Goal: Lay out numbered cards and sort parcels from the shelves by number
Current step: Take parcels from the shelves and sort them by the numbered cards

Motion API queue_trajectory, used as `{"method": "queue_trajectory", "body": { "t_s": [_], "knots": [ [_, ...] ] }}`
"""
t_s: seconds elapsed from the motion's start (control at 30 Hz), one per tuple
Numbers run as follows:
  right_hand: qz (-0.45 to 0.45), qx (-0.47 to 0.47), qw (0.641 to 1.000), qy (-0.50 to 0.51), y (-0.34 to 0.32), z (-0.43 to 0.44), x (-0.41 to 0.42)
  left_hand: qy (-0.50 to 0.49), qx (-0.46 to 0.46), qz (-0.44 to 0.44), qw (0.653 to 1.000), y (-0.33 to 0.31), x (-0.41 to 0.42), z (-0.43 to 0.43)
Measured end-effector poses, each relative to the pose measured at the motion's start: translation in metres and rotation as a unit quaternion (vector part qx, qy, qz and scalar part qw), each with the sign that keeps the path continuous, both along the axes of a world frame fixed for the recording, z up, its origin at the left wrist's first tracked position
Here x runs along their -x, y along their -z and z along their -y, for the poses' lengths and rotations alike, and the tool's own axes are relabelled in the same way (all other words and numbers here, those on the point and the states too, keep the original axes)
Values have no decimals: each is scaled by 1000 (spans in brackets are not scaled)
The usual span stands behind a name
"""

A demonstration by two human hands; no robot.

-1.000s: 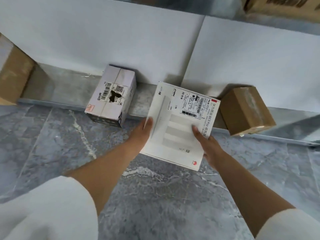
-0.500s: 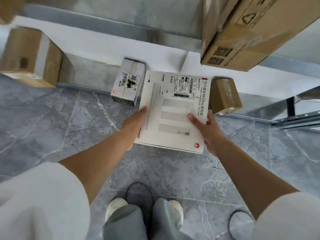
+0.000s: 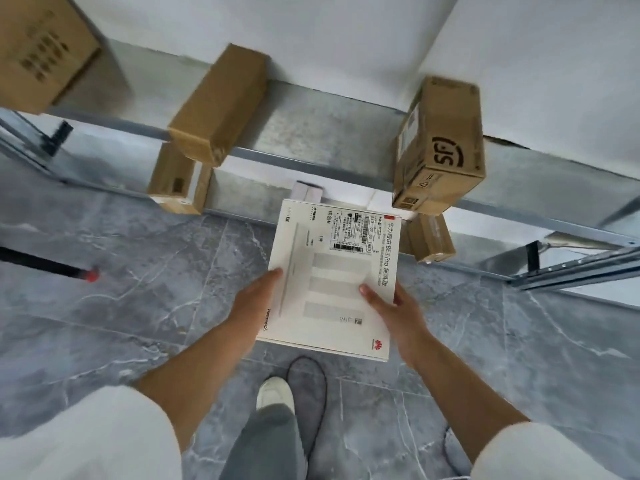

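Note:
I hold a flat white parcel box (image 3: 332, 278) with a shipping label at its far end, out in front of me above the grey floor. My left hand (image 3: 254, 303) grips its left edge, thumb on top. My right hand (image 3: 394, 310) grips its right edge, thumb across the top face. Brown cardboard parcels stand on the metal shelf (image 3: 311, 133) ahead: a long one (image 3: 218, 105) at the left, one with a black logo (image 3: 441, 147) at the right. Lower down are another brown box (image 3: 176, 181) and a small brown box (image 3: 431, 237). No numbered cards are in view.
A large brown carton (image 3: 41, 46) sits at the top left. A black pole with a red tip (image 3: 52, 266) lies over the floor at left. Metal shelf rails (image 3: 575, 268) jut out at right. My foot in a white shoe (image 3: 275, 393) stands on the grey marbled floor (image 3: 138, 306).
I have stood up and drawn back from the low shelf with the white box in both hands; the upper shelf and its brown parcels have come into view, and the small white parcel is now mostly hidden.

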State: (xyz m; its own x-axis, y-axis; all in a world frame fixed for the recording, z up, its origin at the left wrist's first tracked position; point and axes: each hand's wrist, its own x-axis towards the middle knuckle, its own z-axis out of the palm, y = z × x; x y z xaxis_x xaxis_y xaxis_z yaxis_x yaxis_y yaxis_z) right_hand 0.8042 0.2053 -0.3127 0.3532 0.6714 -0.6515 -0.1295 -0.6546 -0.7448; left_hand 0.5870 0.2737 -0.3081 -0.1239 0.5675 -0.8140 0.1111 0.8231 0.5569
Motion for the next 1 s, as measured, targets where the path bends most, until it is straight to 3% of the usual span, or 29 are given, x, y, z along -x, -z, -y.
{"method": "queue_trajectory", "body": {
  "t_s": [0.2, 0.47, 0.67, 0.87, 1.0],
  "knots": [
    [8, -40, 998, -40, -73, 49, 23, -27, -38, 2, 999, -78, 27, 49],
    [64, -116, 988, -81, -242, 112, 34, -60, -72, 83, 992, -237, 54, 125],
    [81, -185, 974, -98, -367, 159, 62, -83, -127, 95, 984, -348, 84, 175],
    [48, -238, 965, -100, -439, 171, 114, -127, -204, 71, 968, -431, 134, 197],
    [58, -264, 950, -154, -471, 149, 163, -177, -221, 76, 956, -459, 188, 204]
  ]
}}
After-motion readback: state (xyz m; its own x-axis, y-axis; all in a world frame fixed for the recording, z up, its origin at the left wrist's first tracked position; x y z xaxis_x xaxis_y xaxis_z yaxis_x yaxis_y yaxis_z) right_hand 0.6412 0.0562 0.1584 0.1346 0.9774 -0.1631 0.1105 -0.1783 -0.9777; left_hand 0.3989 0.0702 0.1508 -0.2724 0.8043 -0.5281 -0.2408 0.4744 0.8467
